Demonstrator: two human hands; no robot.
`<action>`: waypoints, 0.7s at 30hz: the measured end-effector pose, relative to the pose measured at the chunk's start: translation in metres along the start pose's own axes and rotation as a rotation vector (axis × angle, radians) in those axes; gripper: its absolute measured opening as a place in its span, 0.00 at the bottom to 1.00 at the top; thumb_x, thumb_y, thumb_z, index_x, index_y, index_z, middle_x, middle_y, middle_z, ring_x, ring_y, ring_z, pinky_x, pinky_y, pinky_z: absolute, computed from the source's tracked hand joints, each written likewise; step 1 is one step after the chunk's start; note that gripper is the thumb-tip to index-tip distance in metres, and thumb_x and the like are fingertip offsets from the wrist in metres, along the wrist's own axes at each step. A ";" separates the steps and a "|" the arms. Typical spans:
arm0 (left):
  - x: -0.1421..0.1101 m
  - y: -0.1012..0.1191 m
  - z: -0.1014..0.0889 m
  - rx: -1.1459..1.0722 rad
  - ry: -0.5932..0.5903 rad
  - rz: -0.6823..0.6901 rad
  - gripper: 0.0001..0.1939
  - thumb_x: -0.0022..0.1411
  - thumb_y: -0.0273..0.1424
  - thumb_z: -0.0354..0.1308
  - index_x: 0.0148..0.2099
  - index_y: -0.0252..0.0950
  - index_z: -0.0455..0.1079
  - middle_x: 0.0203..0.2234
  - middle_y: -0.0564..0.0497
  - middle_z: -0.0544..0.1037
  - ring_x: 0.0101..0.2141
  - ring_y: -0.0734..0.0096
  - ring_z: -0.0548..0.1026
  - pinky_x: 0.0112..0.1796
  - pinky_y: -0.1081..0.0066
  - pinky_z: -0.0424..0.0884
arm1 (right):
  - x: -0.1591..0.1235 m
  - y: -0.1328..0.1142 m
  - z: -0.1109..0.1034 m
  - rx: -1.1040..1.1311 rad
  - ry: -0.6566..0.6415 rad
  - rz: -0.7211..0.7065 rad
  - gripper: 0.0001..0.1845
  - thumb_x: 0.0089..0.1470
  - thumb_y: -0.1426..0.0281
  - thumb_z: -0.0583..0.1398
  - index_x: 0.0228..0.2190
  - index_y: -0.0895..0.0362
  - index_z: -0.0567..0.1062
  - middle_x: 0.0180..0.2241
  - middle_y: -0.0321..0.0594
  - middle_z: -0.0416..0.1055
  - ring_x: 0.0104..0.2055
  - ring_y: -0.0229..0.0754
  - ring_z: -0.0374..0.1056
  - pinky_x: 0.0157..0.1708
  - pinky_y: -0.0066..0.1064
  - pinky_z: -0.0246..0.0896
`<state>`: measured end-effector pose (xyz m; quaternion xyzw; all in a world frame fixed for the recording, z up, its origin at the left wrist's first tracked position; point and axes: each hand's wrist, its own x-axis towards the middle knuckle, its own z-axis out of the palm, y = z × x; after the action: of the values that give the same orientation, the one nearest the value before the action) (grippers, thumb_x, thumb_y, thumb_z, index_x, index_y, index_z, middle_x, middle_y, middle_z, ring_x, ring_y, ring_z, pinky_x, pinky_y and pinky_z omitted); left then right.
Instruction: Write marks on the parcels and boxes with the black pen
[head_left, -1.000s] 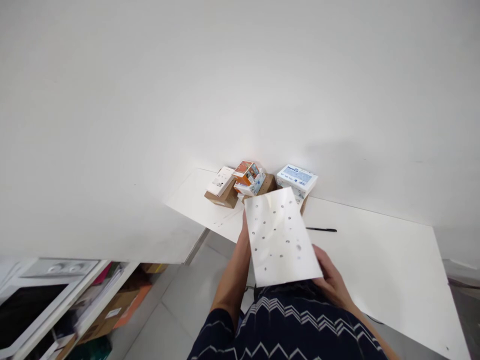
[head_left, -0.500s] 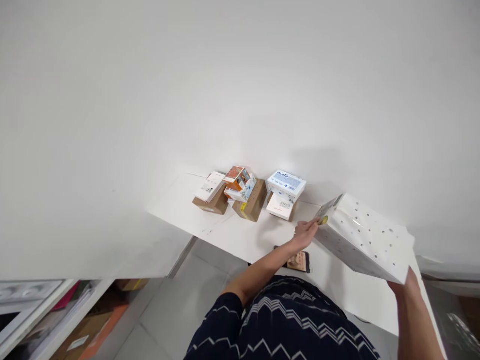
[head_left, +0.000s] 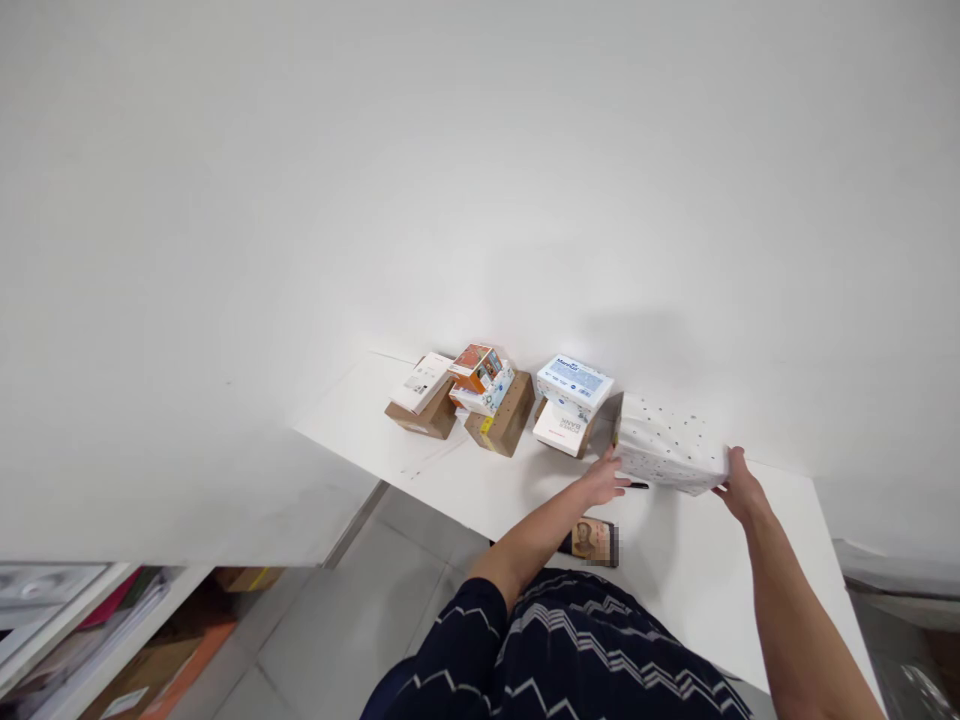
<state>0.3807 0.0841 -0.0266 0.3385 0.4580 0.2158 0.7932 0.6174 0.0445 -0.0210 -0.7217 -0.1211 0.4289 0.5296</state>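
A white box with small dark dots (head_left: 667, 445) lies on the white table (head_left: 705, 560) against the wall, right of the other boxes. My left hand (head_left: 609, 478) touches its left end, fingers stretched out. My right hand (head_left: 741, 484) presses its right end, fingers partly curled along the edge. Both hands hold the box between them.
A row of small boxes stands at the wall: a white one on a brown carton (head_left: 421, 397), an orange one (head_left: 475, 366) on a brown carton (head_left: 504, 416), a blue-white pack (head_left: 576, 382). A black pen (head_left: 637, 486) and a phone (head_left: 594, 541) lie near me. Shelves (head_left: 112, 620) are at the lower left.
I swung the dotted box from in front of my chest out to the right, then set it down flat by the wall. The phone, hidden before, now shows.
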 end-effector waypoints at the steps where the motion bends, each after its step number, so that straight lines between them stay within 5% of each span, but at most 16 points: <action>1: -0.001 -0.001 -0.001 -0.006 0.000 -0.010 0.36 0.58 0.44 0.57 0.66 0.51 0.49 0.64 0.41 0.54 0.45 0.58 0.75 0.47 0.54 0.66 | -0.001 0.000 0.003 -0.021 0.020 -0.005 0.20 0.52 0.50 0.54 0.33 0.53 0.71 0.38 0.43 0.74 0.41 0.46 0.70 0.42 0.40 0.69; 4: -0.011 -0.006 -0.003 0.007 0.028 -0.036 0.37 0.54 0.43 0.61 0.64 0.53 0.52 0.64 0.44 0.56 0.45 0.59 0.76 0.46 0.56 0.66 | -0.009 0.003 0.008 -0.051 0.087 -0.076 0.21 0.50 0.51 0.55 0.35 0.55 0.72 0.36 0.41 0.73 0.40 0.46 0.70 0.41 0.41 0.68; 7: -0.034 -0.007 -0.004 0.046 0.073 0.017 0.33 0.49 0.41 0.65 0.58 0.45 0.64 0.53 0.42 0.70 0.36 0.61 0.77 0.42 0.55 0.67 | -0.024 0.001 0.009 -0.086 0.267 -0.188 0.22 0.51 0.54 0.54 0.37 0.58 0.72 0.37 0.44 0.71 0.44 0.51 0.67 0.47 0.48 0.63; 10: -0.062 0.004 -0.014 0.073 0.136 0.202 0.20 0.47 0.39 0.66 0.42 0.36 0.75 0.34 0.45 0.78 0.30 0.64 0.75 0.40 0.59 0.68 | -0.044 -0.008 0.014 -0.119 0.448 -0.338 0.22 0.52 0.57 0.54 0.41 0.60 0.72 0.43 0.49 0.68 0.50 0.53 0.64 0.53 0.49 0.56; 12: -0.076 0.022 -0.027 0.063 0.265 0.375 0.14 0.51 0.40 0.62 0.36 0.35 0.75 0.28 0.48 0.76 0.33 0.66 0.73 0.44 0.63 0.67 | -0.057 -0.018 0.026 -0.114 0.454 -0.460 0.23 0.52 0.58 0.55 0.45 0.59 0.72 0.47 0.49 0.67 0.49 0.51 0.65 0.50 0.45 0.60; 14: -0.079 0.047 -0.044 0.032 0.422 0.530 0.15 0.55 0.40 0.57 0.41 0.37 0.73 0.35 0.49 0.76 0.40 0.67 0.72 0.49 0.66 0.64 | -0.069 -0.028 0.046 -0.096 0.352 -0.555 0.22 0.52 0.58 0.56 0.46 0.57 0.73 0.44 0.46 0.69 0.42 0.46 0.69 0.43 0.42 0.65; 17: -0.070 0.088 -0.070 0.000 0.608 0.692 0.19 0.58 0.39 0.53 0.51 0.40 0.66 0.48 0.49 0.72 0.51 0.68 0.67 0.54 0.67 0.59 | -0.084 -0.040 0.090 -0.102 0.035 -0.558 0.25 0.51 0.56 0.58 0.48 0.56 0.73 0.39 0.43 0.73 0.35 0.43 0.71 0.38 0.40 0.68; 21: -0.052 0.125 -0.087 0.084 0.687 0.784 0.16 0.59 0.37 0.56 0.48 0.38 0.68 0.49 0.45 0.72 0.55 0.61 0.65 0.56 0.61 0.57 | -0.099 -0.045 0.146 -0.187 -0.295 -0.480 0.36 0.54 0.49 0.54 0.59 0.53 0.64 0.60 0.48 0.62 0.57 0.52 0.63 0.56 0.47 0.57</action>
<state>0.2758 0.1642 0.0647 0.4257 0.5389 0.5767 0.4424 0.4617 0.0970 0.0562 -0.6480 -0.4030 0.3786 0.5238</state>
